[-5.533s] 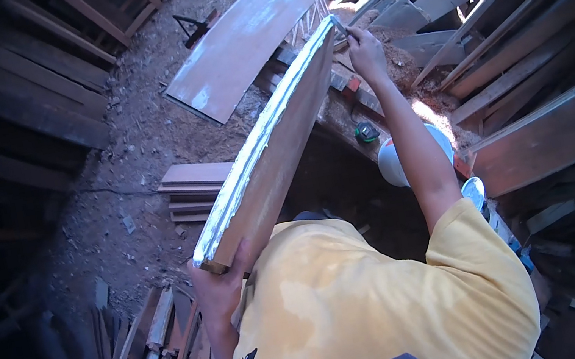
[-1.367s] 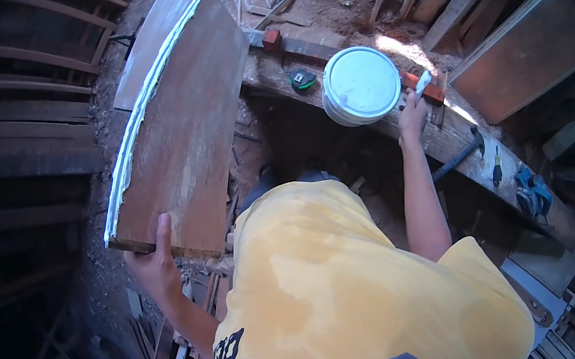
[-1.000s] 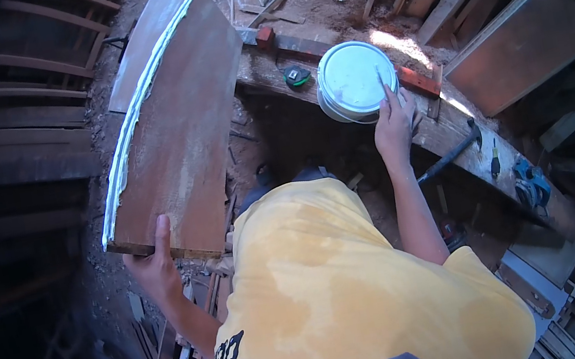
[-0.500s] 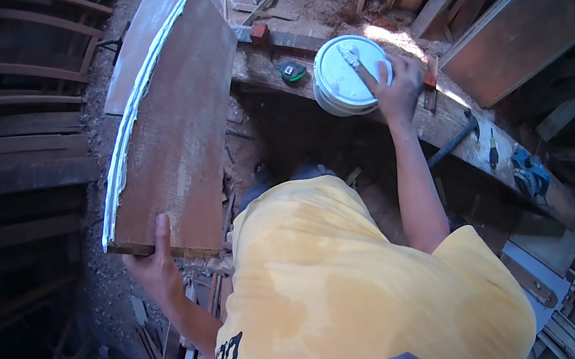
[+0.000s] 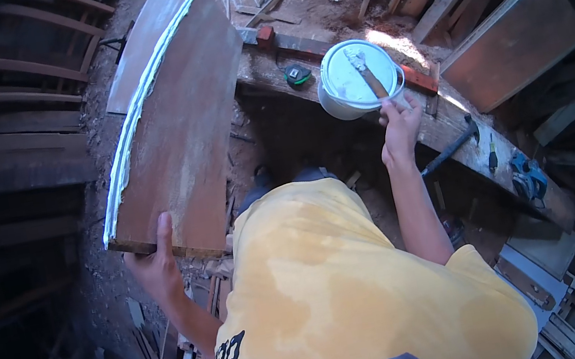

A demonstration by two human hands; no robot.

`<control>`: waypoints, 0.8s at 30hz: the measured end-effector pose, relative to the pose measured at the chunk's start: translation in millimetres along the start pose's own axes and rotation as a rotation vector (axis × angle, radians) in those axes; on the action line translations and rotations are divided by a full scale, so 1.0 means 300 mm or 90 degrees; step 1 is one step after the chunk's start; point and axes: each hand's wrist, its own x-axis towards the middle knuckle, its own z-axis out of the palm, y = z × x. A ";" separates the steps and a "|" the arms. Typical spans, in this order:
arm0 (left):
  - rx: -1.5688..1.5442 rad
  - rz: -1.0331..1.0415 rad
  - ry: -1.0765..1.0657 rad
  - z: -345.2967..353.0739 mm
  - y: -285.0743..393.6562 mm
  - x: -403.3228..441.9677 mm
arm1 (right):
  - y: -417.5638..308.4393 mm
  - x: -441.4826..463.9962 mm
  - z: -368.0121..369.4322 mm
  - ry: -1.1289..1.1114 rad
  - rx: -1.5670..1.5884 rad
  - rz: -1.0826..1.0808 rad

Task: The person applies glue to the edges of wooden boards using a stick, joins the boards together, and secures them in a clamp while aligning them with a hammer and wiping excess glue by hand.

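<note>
My left hand grips the lower end of a curved wooden panel, thumb on its face. Thick white paste runs along the panel's left edge. My right hand is closed at the near right rim of a white bucket, on its thin wire handle, which is raised there. A spatula with white paste on its blade lies across the bucket's lid, the end of its grip beside my right fingertips. The bucket stands at the inner edge of a wooden bench.
On the bench are a tape measure, a red block, a hammer, a screwdriver and a blue power tool. Another board lies behind the panel. A curved panel leans at right.
My right hand has brought the spatula from the bucket's right side onto the lid and shifted to the rim. The wire handle has come up. My left hand still holds the panel, now in a lower, flatter view.
</note>
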 end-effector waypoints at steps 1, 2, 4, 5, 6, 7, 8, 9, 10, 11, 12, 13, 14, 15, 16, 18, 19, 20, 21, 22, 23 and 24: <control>-0.004 0.000 -0.003 -0.007 -0.005 0.000 | -0.021 0.007 0.034 -0.015 0.079 -0.036; 0.002 0.001 -0.006 -0.007 -0.002 0.000 | -0.045 0.021 0.067 -0.026 0.160 -0.073; -0.046 0.012 -0.017 -0.002 0.015 0.005 | -0.108 0.095 0.120 -0.149 0.356 0.058; -0.035 0.024 -0.031 -0.006 0.015 0.012 | -0.143 0.116 0.154 -0.189 0.385 0.103; -0.032 0.028 -0.026 -0.011 0.008 0.018 | -0.168 0.138 0.175 -0.223 0.418 0.145; -0.032 0.033 -0.029 -0.012 0.000 0.028 | -0.169 0.169 0.205 -0.238 0.430 0.125; -0.027 0.047 -0.063 -0.021 -0.004 0.042 | -0.167 0.167 0.222 -0.245 0.440 0.102; -0.022 0.043 -0.031 -0.028 -0.011 0.051 | -0.173 0.130 0.217 -0.208 0.440 0.112; -0.019 0.038 -0.003 -0.035 -0.014 0.064 | -0.182 0.094 0.216 -0.167 0.440 0.122; -0.019 0.064 -0.024 -0.046 -0.013 0.078 | -0.186 0.026 0.195 -0.156 0.434 0.099; -0.017 0.057 -0.060 -0.054 0.016 0.090 | -0.178 -0.060 0.165 -0.143 0.428 0.074; -0.016 0.053 -0.098 -0.066 0.038 0.106 | -0.154 -0.146 0.135 -0.111 0.403 0.052; 0.008 0.055 -0.090 -0.084 0.029 0.129 | -0.128 -0.228 0.106 -0.076 0.382 0.031; 0.032 0.065 -0.085 -0.101 0.018 0.161 | -0.087 -0.289 0.071 -0.054 0.374 0.004; -0.009 0.071 -0.121 -0.116 0.008 0.207 | -0.044 -0.346 0.042 -0.028 0.363 -0.020; -0.014 0.094 -0.158 -0.126 0.025 0.257 | 0.037 -0.446 -0.017 0.025 0.322 -0.064; 0.013 0.085 -0.139 -0.134 0.031 0.275 | 0.067 -0.508 -0.042 0.044 0.298 -0.065; 0.037 0.090 -0.120 -0.159 -0.006 0.336 | 0.096 -0.549 -0.065 0.056 0.270 -0.063; 0.035 0.112 -0.165 -0.176 -0.011 0.376 | 0.149 -0.579 -0.087 0.091 0.281 -0.054; 0.033 0.130 -0.203 -0.181 -0.017 0.397 | 0.210 -0.606 -0.113 0.128 0.220 -0.044; 0.046 0.135 -0.220 -0.183 -0.022 0.413 | 0.271 -0.632 -0.132 0.155 0.157 -0.030; 0.056 0.149 -0.227 -0.190 -0.023 0.426 | 0.344 -0.644 -0.160 0.202 0.076 -0.013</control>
